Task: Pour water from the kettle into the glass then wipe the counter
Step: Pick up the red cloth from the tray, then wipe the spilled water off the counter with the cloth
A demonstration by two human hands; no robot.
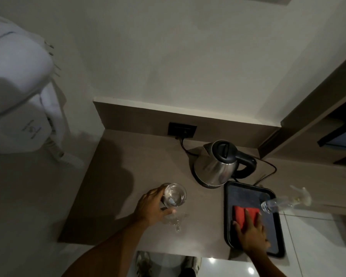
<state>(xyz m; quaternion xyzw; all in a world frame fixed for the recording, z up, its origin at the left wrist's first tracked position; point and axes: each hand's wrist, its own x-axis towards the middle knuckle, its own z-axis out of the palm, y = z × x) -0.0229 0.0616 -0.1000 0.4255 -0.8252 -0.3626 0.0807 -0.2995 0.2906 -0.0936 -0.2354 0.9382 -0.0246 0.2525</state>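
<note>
A clear glass [175, 194] with water in it stands on the brown counter [116, 176], and my left hand [151, 206] is wrapped around its left side. A small puddle of spilled water [176, 220] lies just in front of the glass. The steel kettle [218, 164] with a black lid and handle sits on its base behind and to the right. My right hand [250, 230] lies flat on a red cloth [244, 213] inside a black tray [236, 190], fingers spread over it.
A clear spray bottle [282, 201] lies across the tray's right rim. The kettle's black cord runs to a wall socket [182, 129]. A white hair dryer unit [18, 86] hangs on the left wall. A cabinet edge [308, 108] rises on the right.
</note>
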